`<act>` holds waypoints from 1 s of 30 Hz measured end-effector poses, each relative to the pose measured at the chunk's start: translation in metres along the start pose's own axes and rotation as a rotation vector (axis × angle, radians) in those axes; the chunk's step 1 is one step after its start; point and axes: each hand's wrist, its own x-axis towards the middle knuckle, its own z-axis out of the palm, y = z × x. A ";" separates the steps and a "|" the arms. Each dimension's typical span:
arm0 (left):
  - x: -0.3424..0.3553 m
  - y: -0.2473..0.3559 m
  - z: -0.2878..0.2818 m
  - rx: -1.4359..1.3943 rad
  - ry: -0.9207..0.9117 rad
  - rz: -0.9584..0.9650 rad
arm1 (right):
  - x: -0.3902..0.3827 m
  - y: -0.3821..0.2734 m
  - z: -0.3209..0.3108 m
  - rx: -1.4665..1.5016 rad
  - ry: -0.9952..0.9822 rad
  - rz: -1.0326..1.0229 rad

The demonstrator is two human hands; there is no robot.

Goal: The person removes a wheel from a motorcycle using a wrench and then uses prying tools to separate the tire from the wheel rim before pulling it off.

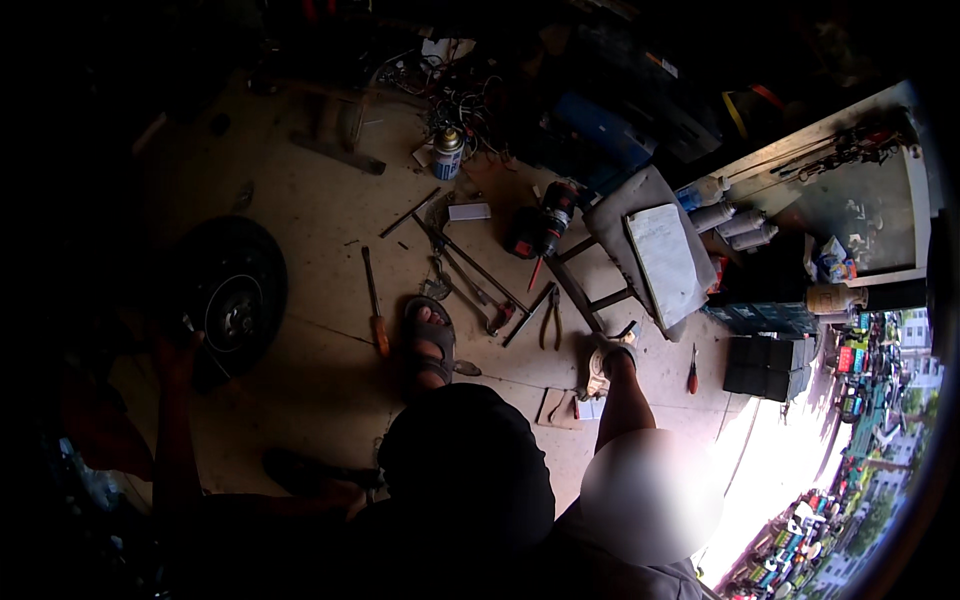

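Note:
At the far left, deep in shadow, my left hand (178, 352) reaches to the near side of a small black-tyred wheel (270, 290). Its fingers look closed, and a small bright spot shows at their tips; what they hold is too dark to make out. A pale rim circles the wheel's hub (236, 314). My right hand does not show. On the floor right of the wheel lies a screwdriver (376, 305) with an orange handle. Farther right are a T-shaped bar (480, 262) and pliers (551, 318).
A cordless drill (545, 222) stands beside a stool (612, 205) carrying a white slab. A spray can (447, 155) stands near tangled wires (470, 105). Sandaled feet (430, 335) rest among the tools. A red-handled screwdriver (693, 370) lies near a black box (768, 367). A blurred round shape (650, 498) fills the lower right.

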 end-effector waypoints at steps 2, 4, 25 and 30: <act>-0.009 0.009 -0.007 0.121 0.032 -0.005 | -0.037 -0.017 0.000 0.071 -0.072 -0.065; -0.009 0.011 -0.004 -0.021 0.018 -0.019 | -0.044 -0.018 -0.004 0.103 -0.039 -0.028; 0.002 0.105 0.016 0.693 0.117 -0.252 | -0.194 -0.025 0.143 0.201 -0.147 -0.615; 0.003 0.139 0.016 0.666 0.125 -0.371 | -0.277 -0.174 0.176 -0.355 -0.157 -1.001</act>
